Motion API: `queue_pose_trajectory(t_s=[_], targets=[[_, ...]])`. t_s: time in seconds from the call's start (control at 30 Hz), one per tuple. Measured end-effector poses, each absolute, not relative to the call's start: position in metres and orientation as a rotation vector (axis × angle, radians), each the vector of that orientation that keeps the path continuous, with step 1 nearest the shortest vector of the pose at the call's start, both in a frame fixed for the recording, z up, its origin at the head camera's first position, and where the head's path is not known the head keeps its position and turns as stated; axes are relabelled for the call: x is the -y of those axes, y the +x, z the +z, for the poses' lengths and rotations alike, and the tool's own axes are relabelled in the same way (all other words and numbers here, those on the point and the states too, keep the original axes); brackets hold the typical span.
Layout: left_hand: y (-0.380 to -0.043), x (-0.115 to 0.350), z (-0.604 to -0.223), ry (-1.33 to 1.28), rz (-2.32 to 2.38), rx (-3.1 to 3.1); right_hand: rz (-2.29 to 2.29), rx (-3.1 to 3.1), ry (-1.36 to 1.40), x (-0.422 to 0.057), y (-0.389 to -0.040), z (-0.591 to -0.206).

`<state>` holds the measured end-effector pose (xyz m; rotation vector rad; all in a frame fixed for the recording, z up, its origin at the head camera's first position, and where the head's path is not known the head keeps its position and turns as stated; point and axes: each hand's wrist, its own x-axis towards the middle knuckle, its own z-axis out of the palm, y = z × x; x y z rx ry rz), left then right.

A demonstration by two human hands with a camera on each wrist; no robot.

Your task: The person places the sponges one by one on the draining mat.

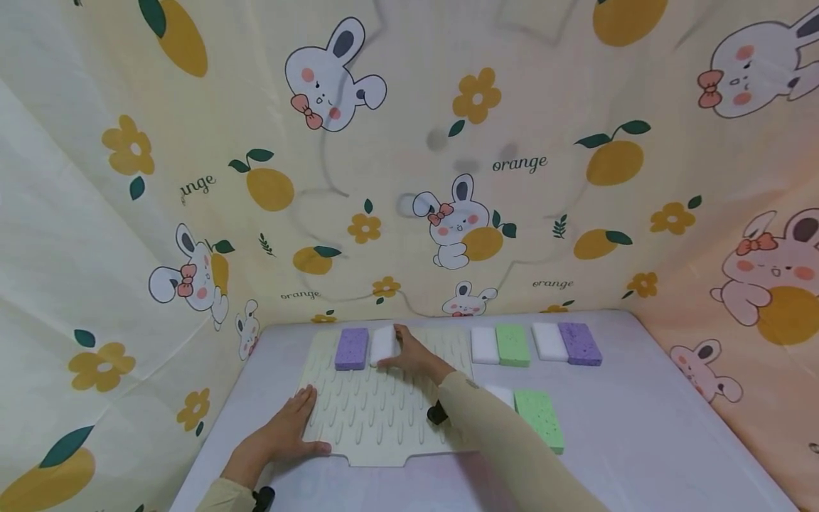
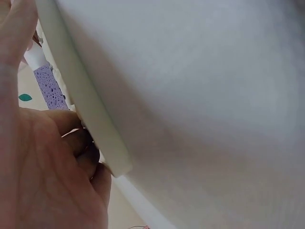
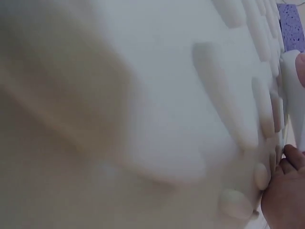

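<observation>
A cream ribbed board [image 1: 377, 457] lies on the table, with rows of raised oval ridges. At its front left corner my left hand [image 1: 278, 430] is spread, fingers along the left side and thumb at the front edge. The left wrist view shows those fingertips against the board's thick rim [image 2: 90, 90]. Near the board's back, my right hand [image 1: 416, 353] pinches a white sponge block [image 1: 382, 345] between thumb and fingers. Just left of it, a purple sponge [image 1: 352, 348] sits on the board. In the right wrist view the white block [image 3: 293, 90] is partly cut off.
Right of the board, a white block [image 1: 484, 345] adjoins a green sponge [image 1: 513, 345]. Further right, another white block [image 1: 549, 341] adjoins a purple sponge [image 1: 580, 343]. My right sleeve [image 1: 505, 441] partly covers a nearer white block [image 1: 500, 393] and green sponge [image 1: 542, 416]. Patterned cloth [image 1: 409, 142] surrounds the table.
</observation>
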<state>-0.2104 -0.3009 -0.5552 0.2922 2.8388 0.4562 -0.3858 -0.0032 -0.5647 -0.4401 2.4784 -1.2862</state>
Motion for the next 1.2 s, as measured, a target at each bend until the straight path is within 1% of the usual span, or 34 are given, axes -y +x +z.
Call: queue_pose_trajectory(t_s=[0.4,0.8,1.2], targets=[[-0.209,0.301,-0.553,0.292,0.472,-2.843,-1.323,-2.485,-0.433,0.001,-0.375,-0.552],[-0.209,0.303,-0.558,0.285,0.478,-2.849,-1.307,-2.505,-0.416,0.002,-0.392,-0.572],[-0.208,0.303,-0.559,0.29,0.482,-2.849,-1.291,-2.485,-0.428,-0.002,-0.389,-0.568]])
